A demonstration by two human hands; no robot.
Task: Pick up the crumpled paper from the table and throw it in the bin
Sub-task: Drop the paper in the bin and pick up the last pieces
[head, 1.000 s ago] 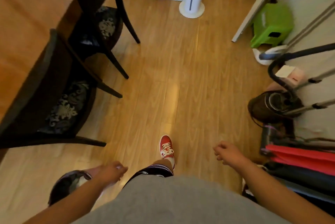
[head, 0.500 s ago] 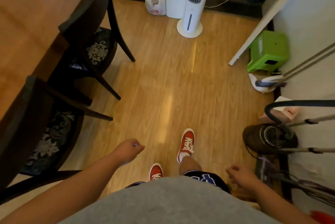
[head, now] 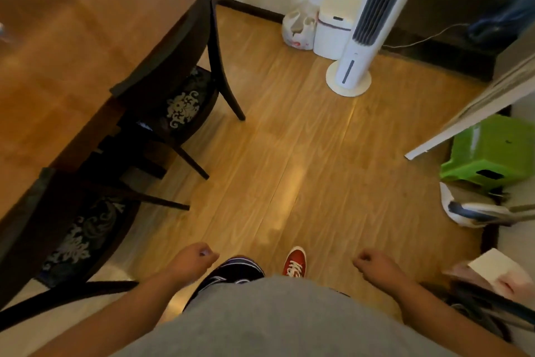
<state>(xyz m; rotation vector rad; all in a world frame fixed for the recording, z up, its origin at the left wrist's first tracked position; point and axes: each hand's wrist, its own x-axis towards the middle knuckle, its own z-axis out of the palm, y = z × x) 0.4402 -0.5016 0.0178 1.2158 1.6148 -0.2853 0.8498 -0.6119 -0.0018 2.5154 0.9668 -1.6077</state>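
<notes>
Hands: my left hand (head: 192, 262), seven o'clock, curled perhaps to keep the paper, I cannot tell; right hand (head: 376, 267), five o'clock, loosely curled, empty; bin (head: 335, 26), one o'clock.

The table (head: 72, 52) is warm orange-brown wood with a darker brown edge. Both the far chair (head: 182, 107) and the near chair (head: 72, 241) are black, their seats patterned with pale grey floral scrolls. The floor (head: 289, 154) is honey-coloured planks (grain streaked lighter and darker). The bin (head: 333, 35) is white with a thin lilac band. The tower fan (head: 364, 24) is white with blue-grey slats. The stool (head: 489, 154) is bright green. The shoe (head: 293, 262) is red with white laces, and the shirt (head: 275, 322) is plain grey.
</notes>
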